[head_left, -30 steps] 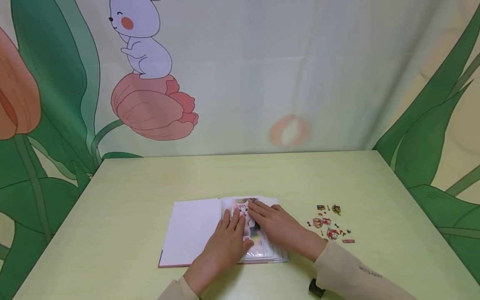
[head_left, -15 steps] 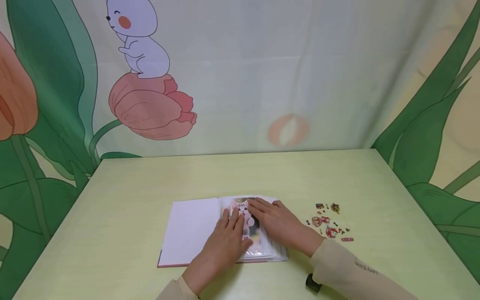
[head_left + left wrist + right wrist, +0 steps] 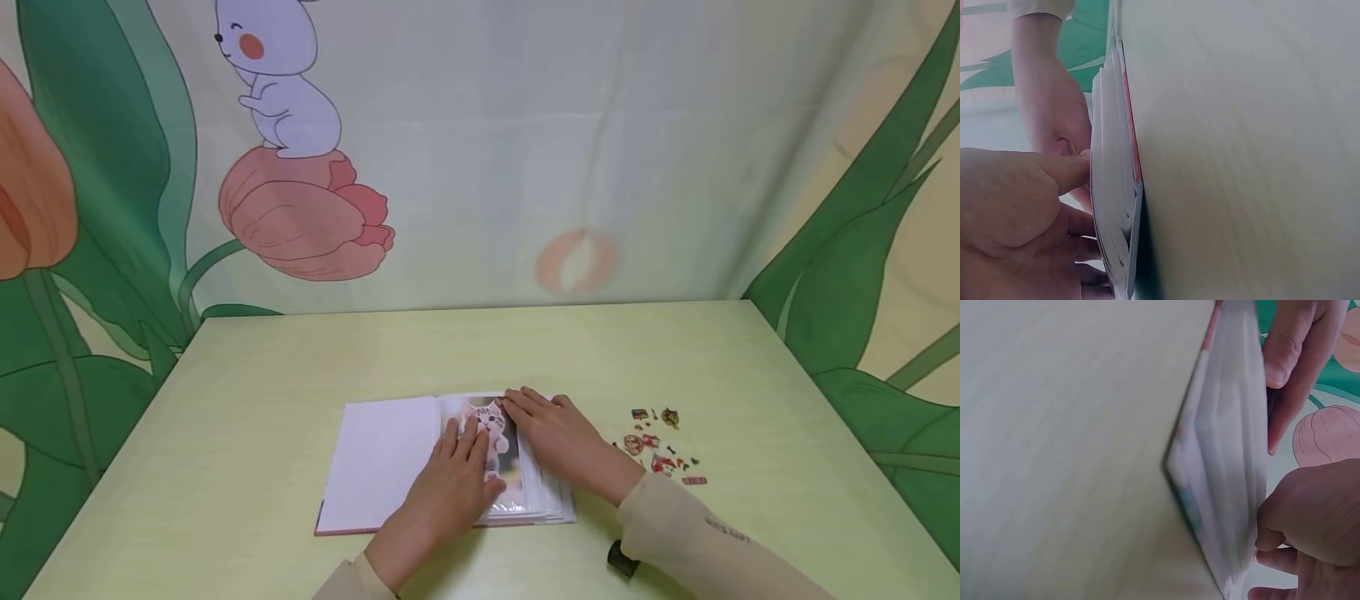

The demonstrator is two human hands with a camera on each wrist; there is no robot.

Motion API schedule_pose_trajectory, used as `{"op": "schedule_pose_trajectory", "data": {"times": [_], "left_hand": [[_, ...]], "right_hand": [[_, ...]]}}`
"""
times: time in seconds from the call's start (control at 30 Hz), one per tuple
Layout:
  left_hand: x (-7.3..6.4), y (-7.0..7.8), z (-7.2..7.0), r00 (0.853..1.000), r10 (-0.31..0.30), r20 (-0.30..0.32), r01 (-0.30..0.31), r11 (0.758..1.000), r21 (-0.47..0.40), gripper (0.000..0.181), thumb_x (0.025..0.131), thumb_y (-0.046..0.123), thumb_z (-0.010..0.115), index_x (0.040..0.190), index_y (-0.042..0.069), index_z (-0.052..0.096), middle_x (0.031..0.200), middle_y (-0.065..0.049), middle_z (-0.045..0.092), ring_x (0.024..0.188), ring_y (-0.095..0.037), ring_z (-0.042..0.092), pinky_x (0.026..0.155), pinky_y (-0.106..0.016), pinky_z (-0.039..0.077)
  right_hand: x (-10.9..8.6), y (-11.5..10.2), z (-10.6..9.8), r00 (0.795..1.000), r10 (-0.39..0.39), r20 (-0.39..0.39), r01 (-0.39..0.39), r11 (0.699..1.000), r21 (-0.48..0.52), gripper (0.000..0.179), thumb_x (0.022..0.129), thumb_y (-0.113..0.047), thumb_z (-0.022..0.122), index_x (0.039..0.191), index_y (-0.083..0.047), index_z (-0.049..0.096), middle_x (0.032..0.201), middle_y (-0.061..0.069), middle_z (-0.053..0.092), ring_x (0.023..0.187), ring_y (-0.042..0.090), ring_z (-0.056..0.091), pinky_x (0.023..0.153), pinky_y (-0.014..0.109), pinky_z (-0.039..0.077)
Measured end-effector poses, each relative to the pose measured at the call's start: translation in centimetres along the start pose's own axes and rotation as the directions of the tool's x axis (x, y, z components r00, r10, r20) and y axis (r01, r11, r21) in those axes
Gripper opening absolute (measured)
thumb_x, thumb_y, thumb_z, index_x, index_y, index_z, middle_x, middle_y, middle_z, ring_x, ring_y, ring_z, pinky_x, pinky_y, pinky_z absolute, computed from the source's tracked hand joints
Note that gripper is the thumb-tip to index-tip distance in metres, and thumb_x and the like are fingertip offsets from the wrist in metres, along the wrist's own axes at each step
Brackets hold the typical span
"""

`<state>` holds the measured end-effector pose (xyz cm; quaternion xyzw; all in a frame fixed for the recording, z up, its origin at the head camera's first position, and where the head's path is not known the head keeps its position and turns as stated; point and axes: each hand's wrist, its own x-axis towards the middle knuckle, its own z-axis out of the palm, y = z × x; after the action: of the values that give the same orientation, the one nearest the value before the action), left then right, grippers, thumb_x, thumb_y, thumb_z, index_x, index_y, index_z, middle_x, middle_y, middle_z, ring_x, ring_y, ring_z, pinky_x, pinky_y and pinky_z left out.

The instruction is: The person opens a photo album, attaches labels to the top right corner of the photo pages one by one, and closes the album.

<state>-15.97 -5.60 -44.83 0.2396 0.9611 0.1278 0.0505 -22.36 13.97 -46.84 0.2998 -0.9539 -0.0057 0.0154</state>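
Note:
An album (image 3: 390,467) lies open in front of me, a white inner cover on the left and clear-sleeved pages on the right. Its top page shows a kitten picture (image 3: 492,446), partly covered by my fingers. My left hand (image 3: 452,483) rests flat on the picture's left side, fingers straight and thumb spread. On the upper right part of the page, my right hand (image 3: 562,437) touches the picture's edge with extended fingers. From the side, the left wrist view shows the stacked album pages (image 3: 1110,156) under the left hand. In the right wrist view, the right hand (image 3: 1316,519) meets the pages.
Several small loose stickers (image 3: 660,446) lie on the pale table (image 3: 247,417) right of the album, near my right forearm. A black strap piece (image 3: 622,560) shows beneath the right sleeve. A printed curtain (image 3: 480,167) hangs behind the table's far edge.
My right hand has shifted slightly right and up along the page, uncovering more of the kitten picture. The left hand stays in place.

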Motion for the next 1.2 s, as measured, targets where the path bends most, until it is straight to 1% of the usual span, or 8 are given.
{"op": "schedule_pose_trajectory", "data": {"times": [0.27, 0.43, 0.63, 0.8, 0.87, 0.93, 1.07, 1.2], "left_hand": [[0.1, 0.1, 0.0, 1.0, -0.012, 0.018, 0.013, 1.0, -0.01, 0.069, 0.105, 0.034, 0.058, 0.152, -0.011, 0.039, 0.163, -0.029, 0.027, 0.152, -0.049, 0.021, 0.122, -0.055, 0.027], [0.2, 0.2, -0.2, 1.0, -0.024, 0.009, 0.024, 1.0, -0.004, 0.068, 0.104, 0.034, 0.06, 0.152, -0.011, 0.04, 0.162, -0.029, 0.03, 0.151, -0.049, 0.023, 0.121, -0.055, 0.028], [0.3, 0.2, -0.5, 1.0, -0.016, -0.002, 0.016, 1.0, 0.009, 0.067, 0.103, 0.034, 0.063, 0.149, -0.011, 0.043, 0.16, -0.03, 0.034, 0.149, -0.05, 0.028, 0.119, -0.055, 0.032], [0.6, 0.1, -0.7, 1.0, 0.012, -0.023, -0.011, 0.998, 0.059, 0.066, 0.1, 0.035, 0.067, 0.145, -0.01, 0.049, 0.156, -0.03, 0.04, 0.144, -0.049, 0.036, 0.115, -0.054, 0.038], [0.8, 0.1, -0.8, 0.999, 0.008, -0.034, -0.006, 0.998, 0.056, 0.066, 0.099, 0.036, 0.068, 0.143, -0.01, 0.05, 0.154, -0.03, 0.043, 0.142, -0.049, 0.039, 0.113, -0.054, 0.041], [0.9, 0.1, -0.9, 0.999, -0.004, -0.046, 0.006, 0.999, 0.033, 0.066, 0.098, 0.035, 0.07, 0.142, -0.01, 0.051, 0.153, -0.031, 0.043, 0.141, -0.049, 0.04, 0.112, -0.055, 0.042], [1.0, 0.4, -1.0, 0.998, -0.026, -0.063, 0.025, 1.0, -0.012, 0.069, 0.096, 0.039, 0.072, 0.143, -0.007, 0.052, 0.155, -0.032, 0.041, 0.144, -0.051, 0.037, 0.111, -0.058, 0.042], [1.1, 1.0, -0.9, 0.998, -0.026, -0.058, 0.025, 1.0, -0.012, 0.077, 0.094, 0.047, 0.073, 0.146, -0.005, 0.05, 0.157, -0.032, 0.037, 0.146, -0.053, 0.031, 0.112, -0.06, 0.039]], "right_hand": [[0.3, 0.2, -0.2, 1.0, 0.026, -0.007, -0.026, 0.999, 0.023, 0.046, 0.107, -0.009, 0.051, 0.152, -0.003, 0.049, 0.16, 0.011, 0.044, 0.146, 0.031, 0.043, 0.103, 0.054, 0.048], [0.5, 0.2, -0.2, 0.999, 0.041, -0.004, -0.041, 0.998, 0.05, 0.045, 0.107, -0.008, 0.05, 0.152, -0.002, 0.049, 0.16, 0.012, 0.044, 0.145, 0.031, 0.044, 0.103, 0.056, 0.047], [0.6, 1.2, 0.4, 0.997, 0.063, -0.044, -0.06, 0.995, 0.085, 0.046, 0.106, -0.008, 0.052, 0.152, -0.001, 0.049, 0.159, 0.013, 0.045, 0.145, 0.031, 0.044, 0.105, 0.056, 0.047], [-0.4, 2.0, 0.2, 0.993, 0.09, -0.079, -0.077, 0.985, 0.152, 0.049, 0.103, -0.007, 0.057, 0.15, 0.002, 0.05, 0.157, 0.017, 0.046, 0.145, 0.035, 0.043, 0.106, 0.058, 0.046], [-0.9, 2.1, 0.0, 0.992, 0.096, -0.077, -0.08, 0.978, 0.195, 0.049, 0.102, -0.007, 0.056, 0.15, 0.004, 0.05, 0.157, 0.019, 0.046, 0.144, 0.038, 0.043, 0.108, 0.06, 0.044], [-1.4, 2.1, -0.2, 0.993, 0.092, -0.07, -0.073, 0.969, 0.237, 0.049, 0.103, -0.009, 0.056, 0.15, 0.005, 0.049, 0.156, 0.021, 0.046, 0.143, 0.04, 0.043, 0.109, 0.062, 0.042], [-2.3, 2.0, -0.2, 0.996, 0.078, -0.053, -0.059, 0.954, 0.295, 0.051, 0.107, -0.017, 0.055, 0.152, 0.005, 0.045, 0.158, 0.021, 0.043, 0.145, 0.04, 0.041, 0.111, 0.062, 0.04], [-3.0, 2.0, -0.1, 0.996, 0.067, -0.056, -0.045, 0.944, 0.328, 0.056, 0.108, -0.025, 0.056, 0.154, 0.003, 0.043, 0.16, 0.02, 0.041, 0.147, 0.038, 0.038, 0.114, 0.059, 0.038]]}}
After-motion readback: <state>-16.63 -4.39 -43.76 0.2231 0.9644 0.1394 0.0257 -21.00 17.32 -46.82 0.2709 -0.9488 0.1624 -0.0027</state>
